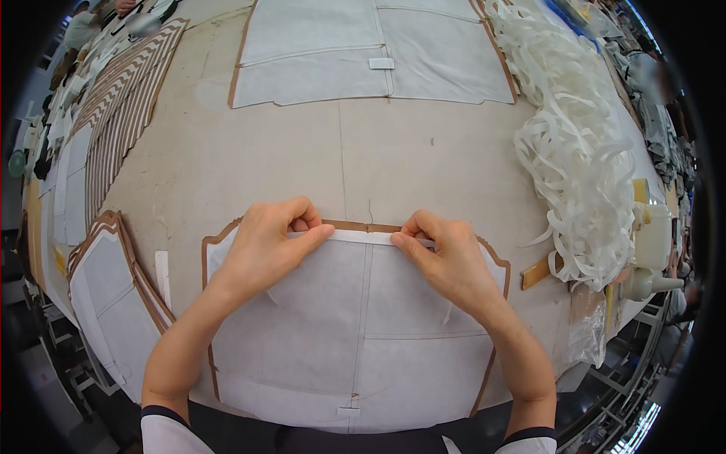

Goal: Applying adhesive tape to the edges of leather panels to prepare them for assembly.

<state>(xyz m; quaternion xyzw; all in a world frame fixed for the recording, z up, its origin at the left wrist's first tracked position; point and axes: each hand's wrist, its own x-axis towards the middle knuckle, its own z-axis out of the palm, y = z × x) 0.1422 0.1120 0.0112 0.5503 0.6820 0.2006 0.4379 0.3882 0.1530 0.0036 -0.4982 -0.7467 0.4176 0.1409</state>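
Note:
In front of me lies a white-backed sewn panel (310, 325) with brown edges, flat on the table. A narrow white tape (361, 237) runs along its far edge, just below the brown border. My left hand (268, 242) pinches the tape left of the centre seam, thumb against curled fingers. To the right of the seam, my right hand (450, 253) pinches the same tape between thumb and fingers. Thin tails of tape hang below both hands onto the panel. A loose thread rises from the middle of the edge.
Another white-backed panel (310, 68) lies at the far side. Striped brown-and-white pieces (125, 98) and folded panels (106, 280) lie to the left. A heap of white tape (578, 144) covers the right side, near a wooden stick (535, 274) and a plastic bottle (652, 236).

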